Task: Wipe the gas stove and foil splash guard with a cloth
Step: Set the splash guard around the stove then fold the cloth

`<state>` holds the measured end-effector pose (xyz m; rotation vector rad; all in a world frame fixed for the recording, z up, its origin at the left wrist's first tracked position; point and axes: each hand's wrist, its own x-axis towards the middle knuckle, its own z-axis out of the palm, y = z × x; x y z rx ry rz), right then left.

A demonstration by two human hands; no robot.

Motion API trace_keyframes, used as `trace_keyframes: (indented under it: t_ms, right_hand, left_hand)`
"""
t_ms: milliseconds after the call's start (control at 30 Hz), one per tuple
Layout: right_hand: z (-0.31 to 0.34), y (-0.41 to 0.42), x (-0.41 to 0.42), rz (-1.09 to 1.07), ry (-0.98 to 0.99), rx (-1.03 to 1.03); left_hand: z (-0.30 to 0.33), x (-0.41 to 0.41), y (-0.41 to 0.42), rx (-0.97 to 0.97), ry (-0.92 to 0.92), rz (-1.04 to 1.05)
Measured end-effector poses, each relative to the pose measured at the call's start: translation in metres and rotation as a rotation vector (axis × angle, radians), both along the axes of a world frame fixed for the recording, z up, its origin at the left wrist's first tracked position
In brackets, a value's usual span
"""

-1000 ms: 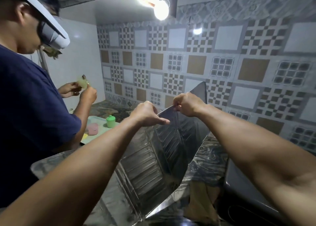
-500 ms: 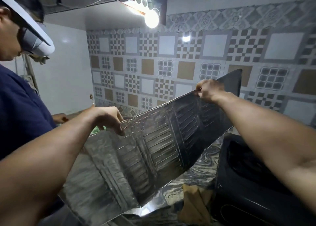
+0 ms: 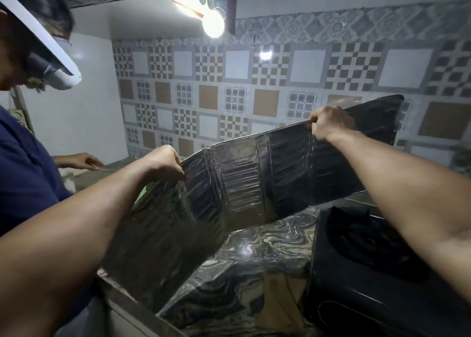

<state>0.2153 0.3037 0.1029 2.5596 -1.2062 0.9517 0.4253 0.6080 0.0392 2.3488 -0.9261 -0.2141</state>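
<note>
Patterned tiles (image 3: 254, 82) fill the background; above the marbled desk (image 3: 254, 247), the foil splash guard (image 3: 242, 191) is gripped along its top edge by the left hand (image 3: 163, 163) and right hand (image 3: 328, 122).

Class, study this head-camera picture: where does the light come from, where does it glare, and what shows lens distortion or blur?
Head view: one bare bulb overhead is blown out white, mirrored as a spot on the tiled wall; glare streaks the foil splash guard and the marbled counter; the gas stove sinks in shadow; wide-angle stretch swells both forearms; the left hand is slightly soft.
</note>
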Motion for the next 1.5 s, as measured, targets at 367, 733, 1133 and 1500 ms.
trace_keyframes:
  t_ms: [367,733,1133,1500]
  right_hand:
    - [0.016,-0.048,-0.047,-0.059,-0.121,-0.028]
    - [-0.003,-0.127,-0.105,-0.052,-0.105,-0.018]
    - [-0.012,-0.191,-0.151,-0.018,-0.16,-0.003]
    - [-0.023,-0.241,-0.214,-0.088,-0.156,0.033]
  left_hand:
    - [-0.01,-0.018,-0.061,-0.129,0.042,0.134]
    - [-0.04,-0.053,-0.136,-0.114,-0.101,0.117]
    - [-0.019,-0.115,-0.23,-0.376,0.068,0.105]
    - [-0.052,-0.122,-0.269,-0.147,-0.061,0.112]
